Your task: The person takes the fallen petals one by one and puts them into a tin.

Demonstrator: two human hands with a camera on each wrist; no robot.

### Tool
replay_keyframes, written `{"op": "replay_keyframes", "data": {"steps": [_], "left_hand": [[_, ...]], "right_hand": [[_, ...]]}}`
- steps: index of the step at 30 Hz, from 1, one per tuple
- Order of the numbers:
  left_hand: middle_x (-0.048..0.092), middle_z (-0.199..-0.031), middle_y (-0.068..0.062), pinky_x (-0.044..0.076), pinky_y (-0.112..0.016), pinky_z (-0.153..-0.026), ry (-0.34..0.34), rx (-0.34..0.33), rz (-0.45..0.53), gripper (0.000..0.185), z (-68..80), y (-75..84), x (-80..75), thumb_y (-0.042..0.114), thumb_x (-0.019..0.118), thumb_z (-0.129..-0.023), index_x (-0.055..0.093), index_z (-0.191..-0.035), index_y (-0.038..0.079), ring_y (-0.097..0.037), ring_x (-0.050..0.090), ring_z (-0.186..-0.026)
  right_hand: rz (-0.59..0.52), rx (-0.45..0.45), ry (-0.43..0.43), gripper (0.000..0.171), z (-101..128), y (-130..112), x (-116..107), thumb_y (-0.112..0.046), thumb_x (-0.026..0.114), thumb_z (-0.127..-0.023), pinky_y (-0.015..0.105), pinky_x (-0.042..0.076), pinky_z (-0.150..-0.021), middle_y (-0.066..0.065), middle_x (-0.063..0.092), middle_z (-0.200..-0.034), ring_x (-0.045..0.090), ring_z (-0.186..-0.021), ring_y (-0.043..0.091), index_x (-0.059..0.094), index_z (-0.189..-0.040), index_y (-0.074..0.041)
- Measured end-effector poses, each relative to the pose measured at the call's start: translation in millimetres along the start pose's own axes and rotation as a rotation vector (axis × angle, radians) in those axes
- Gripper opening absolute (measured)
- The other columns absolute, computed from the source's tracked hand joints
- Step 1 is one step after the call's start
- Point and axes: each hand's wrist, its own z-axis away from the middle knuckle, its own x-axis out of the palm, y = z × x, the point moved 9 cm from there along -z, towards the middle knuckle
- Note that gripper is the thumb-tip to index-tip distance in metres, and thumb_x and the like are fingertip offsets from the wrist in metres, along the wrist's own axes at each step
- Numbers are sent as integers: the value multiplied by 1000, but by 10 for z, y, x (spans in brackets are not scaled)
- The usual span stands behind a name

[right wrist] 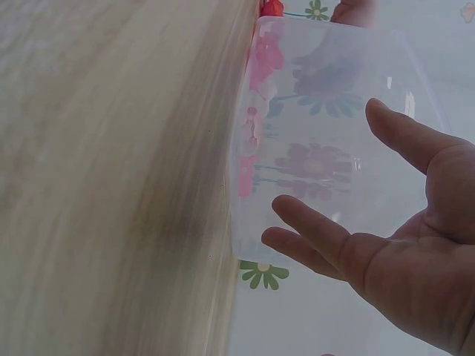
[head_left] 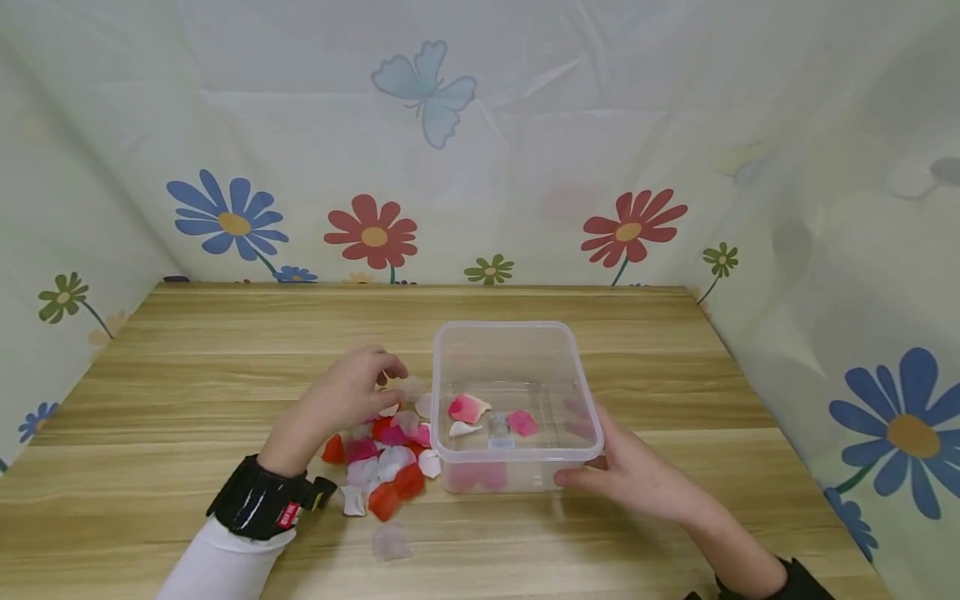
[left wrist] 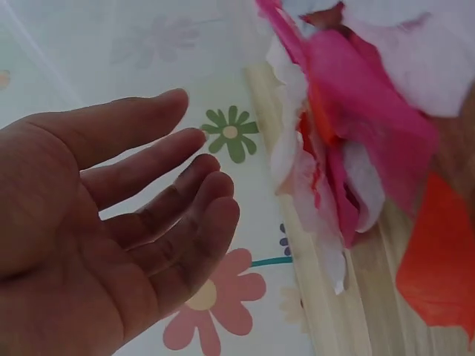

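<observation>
Loose artificial petals [head_left: 393, 454] in red, pink and white lie in a pile left of a clear plastic box [head_left: 517, 454]. Over the far side of this pile is my left hand [head_left: 356, 387], its fingers loosely bent. In the left wrist view that hand [left wrist: 148, 215] is spread with nothing in it, beside the petals [left wrist: 364, 126]. My right hand [head_left: 630, 471] rests against the box's right side; the right wrist view has its fingers [right wrist: 319, 230] fairly straight along the clear wall. Several petals [head_left: 468, 408] lie inside the box.
A wooden table [head_left: 187, 400] bears everything. One pale petal [head_left: 390, 542] lies apart, toward the near edge. Behind and beside the table hangs a white cloth [head_left: 510, 183] printed with flowers and a butterfly.
</observation>
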Motion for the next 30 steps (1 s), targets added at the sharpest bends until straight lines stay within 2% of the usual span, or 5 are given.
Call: {"op": "replay_keyframes", "data": {"steps": [4,10,16,22,30], "left_hand": [[65,-102,-11,57,-39,-79,-68,-52,-21,26,-5,-91,80,9,79,-89,73,-113,1,-26,60,-91],[62,-98,-11,55,-39,-79,-109,-91,-47,28,-2,-173,157,8,81,-87,72,-113,0,-25,57,-89],[60,-94,-7,55,-37,-78,-117,-96,-62,25,-8,-236,208,4,79,-88,70,-111,4,-24,56,-87],[62,-92,-7,56,-34,-73,-121,-121,-27,23,-3,-269,226,1,78,-89,70,-110,5,-23,57,-84],[63,-92,-5,56,-33,-72,-100,-113,-18,20,-5,-250,164,2,78,-89,72,-108,7,-23,58,-83]], "right_hand": [[-4,13,1,110,-1,9,-2,-12,82,-89,36,55,-91,24,32,-158,53,-127,46,4,-166,-23],[-10,12,1,111,0,7,-5,-10,82,-89,35,55,-91,25,31,-159,52,-127,47,2,-166,-22],[-15,-6,0,110,6,-3,5,-10,81,-89,35,55,-92,26,33,-158,54,-125,47,3,-166,-22],[1,-28,-9,109,15,-16,16,-12,80,-90,36,55,-92,28,33,-156,53,-125,48,3,-166,-25],[4,-21,-8,108,5,-18,16,-12,80,-91,35,56,-91,29,31,-157,53,-125,48,2,-166,-20]]}}
